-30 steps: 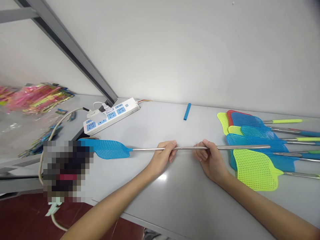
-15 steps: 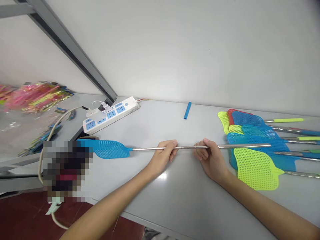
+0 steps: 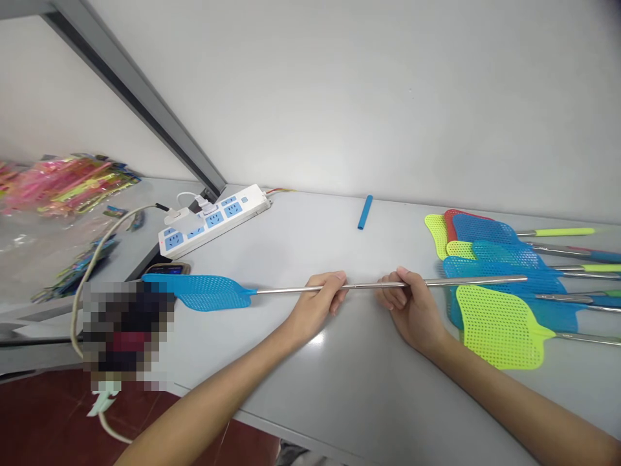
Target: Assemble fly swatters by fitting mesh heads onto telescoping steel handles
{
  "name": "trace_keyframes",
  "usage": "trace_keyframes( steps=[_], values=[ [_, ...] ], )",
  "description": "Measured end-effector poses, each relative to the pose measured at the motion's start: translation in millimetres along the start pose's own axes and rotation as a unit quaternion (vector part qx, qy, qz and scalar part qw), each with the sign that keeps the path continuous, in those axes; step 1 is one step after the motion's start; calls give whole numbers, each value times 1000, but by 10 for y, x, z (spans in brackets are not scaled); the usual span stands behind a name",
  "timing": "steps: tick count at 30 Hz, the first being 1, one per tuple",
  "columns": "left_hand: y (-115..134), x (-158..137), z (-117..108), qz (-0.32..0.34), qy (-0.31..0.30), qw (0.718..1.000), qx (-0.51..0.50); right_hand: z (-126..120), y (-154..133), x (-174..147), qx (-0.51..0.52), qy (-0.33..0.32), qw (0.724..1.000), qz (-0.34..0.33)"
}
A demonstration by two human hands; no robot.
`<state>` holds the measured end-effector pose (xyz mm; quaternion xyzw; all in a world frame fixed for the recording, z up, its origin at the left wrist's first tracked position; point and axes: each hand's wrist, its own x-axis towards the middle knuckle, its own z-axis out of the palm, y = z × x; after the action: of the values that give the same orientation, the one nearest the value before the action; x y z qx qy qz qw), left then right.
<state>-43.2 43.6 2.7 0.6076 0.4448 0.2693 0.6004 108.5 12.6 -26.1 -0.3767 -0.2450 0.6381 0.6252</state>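
Note:
Across the middle of the table lies a blue fly swatter [image 3: 213, 293] with a long metal telescopic rod, held level in both hands. My left hand [image 3: 317, 301] is closed around the thin rod section, nearer the mesh head. My right hand [image 3: 410, 307] grips the thicker section further right, thumb on top. Beyond it the bare end of the rod passes over a pile of swatters. A short blue tube [image 3: 365, 212] rests on the table near the wall, apart from both hands.
At right are overlapping swatters, among them a yellow-green swatter [image 3: 502, 330] and a red swatter [image 3: 450, 223]. A white power strip [image 3: 213, 221] with plugs lies at back left, near a phone [image 3: 167, 268]. Bagged pink and yellow goods [image 3: 72, 184] lie further left, past a grey metal frame [image 3: 140, 97].
The view shifts slightly. Both hands keep their grip on the fly swatter's rod, and its length and position look almost the same.

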Motion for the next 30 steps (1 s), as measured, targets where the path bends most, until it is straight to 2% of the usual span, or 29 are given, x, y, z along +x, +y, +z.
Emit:
trace_keyframes(
  steps=[19,30],
  values=[
    [33,-20,-12,-11,-20,999,40,17,-12,2,3,13,1000,4],
    [15,-20,-18,-7,-22,1000,17,12,-14,4,16,2,1000,0]
  ],
)
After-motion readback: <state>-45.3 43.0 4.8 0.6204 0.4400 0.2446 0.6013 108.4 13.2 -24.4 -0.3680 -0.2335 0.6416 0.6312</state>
